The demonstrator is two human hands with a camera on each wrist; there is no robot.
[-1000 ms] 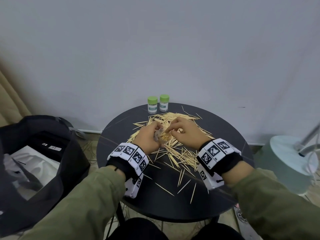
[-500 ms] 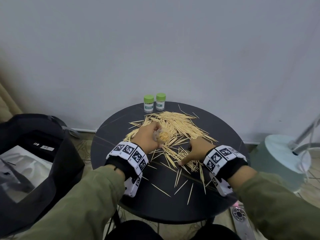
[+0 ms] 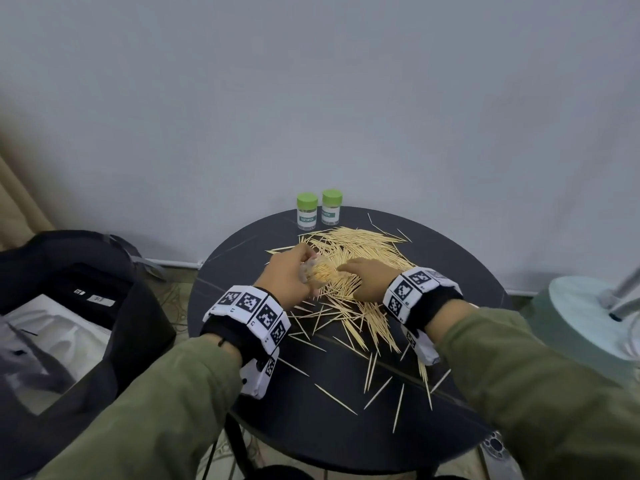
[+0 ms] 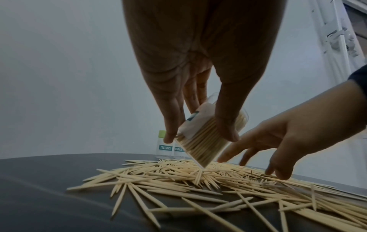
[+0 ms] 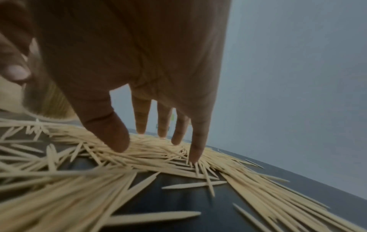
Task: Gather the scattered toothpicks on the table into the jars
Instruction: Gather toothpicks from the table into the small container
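toothpicks [image 3: 349, 271] everywhere on the round dark worktop [image 3: 221, 289], mostly one big heap in the middle with strays trailing toward the near right edge.

compared to half a second ago, the right hand [image 3: 367, 280] has come back up from the near part of the pile toward the middle, and now sits just beside the open jar [image 3: 320, 271] again. a full second ago it was up at the jar too, so it went out and came back. the left hand [image 3: 289, 277] hasn't really budged, same spot, same grip.

left hand: thumb and fingers curled round that clear open jar, holding it tilted with its bottom corner down on the heap. in the left wrist view the jar [image 4: 210, 135] is already packed pretty full of toothpicks, thumb on one side and fingers on the other.

right hand: fingers spread and mostly straight, tips pressing down onto the heap. in the right wrist view you can see the thumb and little finger of the hand [image 5: 151, 87] touching the sticks [image 5: 151, 153]. can't see it actually pinching any, so it reads as released, just resting on them.

two closed jars [image 3: 318, 210] with green lids and "toothpick" labels stand upright side by side at the far edge of the worktop, near the wall, just beyond the heap.

black bag [image 3: 69, 306] on the floor to the left, pale green lamp base [image 3: 585, 317] to the right.
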